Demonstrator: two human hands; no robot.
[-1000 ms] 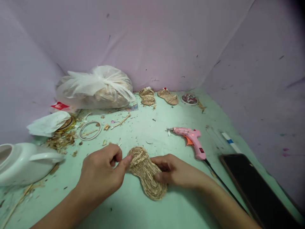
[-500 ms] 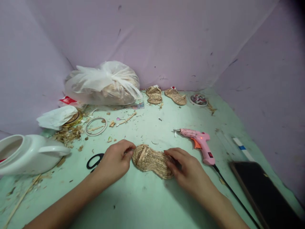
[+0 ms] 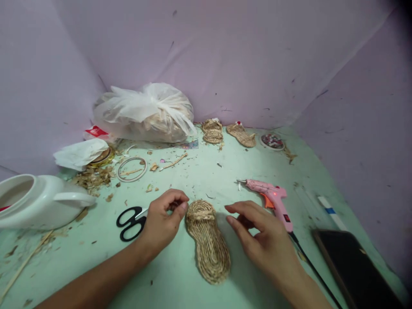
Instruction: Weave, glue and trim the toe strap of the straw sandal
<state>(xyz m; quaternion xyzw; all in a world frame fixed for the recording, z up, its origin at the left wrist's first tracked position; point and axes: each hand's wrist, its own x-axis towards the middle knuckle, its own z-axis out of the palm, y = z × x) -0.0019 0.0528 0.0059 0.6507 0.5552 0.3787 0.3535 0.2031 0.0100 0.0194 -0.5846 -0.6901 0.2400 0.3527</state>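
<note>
A woven straw slipper (image 3: 210, 244), coiled from braided cord with a strap across its upper end, lies on the green tabletop between my hands. It points away from me at a slight tilt. My left hand (image 3: 167, 221) is beside the toe end, fingers loosely curved and thumb a little apart from the index finger; whether the tips touch the slipper's edge I cannot tell. To the right, clear of the slipper, my right hand (image 3: 257, 227) is open, thumb and fingers apart. Scissors with black handles (image 3: 132, 223) lie partly behind my left wrist.
A pink glue gun (image 3: 270, 193) with a lit red light lies right, its cord running toward me past a dark phone (image 3: 357, 266). At the back are a tied plastic bag (image 3: 144, 113), finished-looking slippers (image 3: 241, 134) and a bead dish (image 3: 272, 141). A white jug (image 3: 48, 201) lies left.
The slipper has turned from lying sideways to pointing away from me. My right hand has let go of its heel and moved off. More of the scissors shows.
</note>
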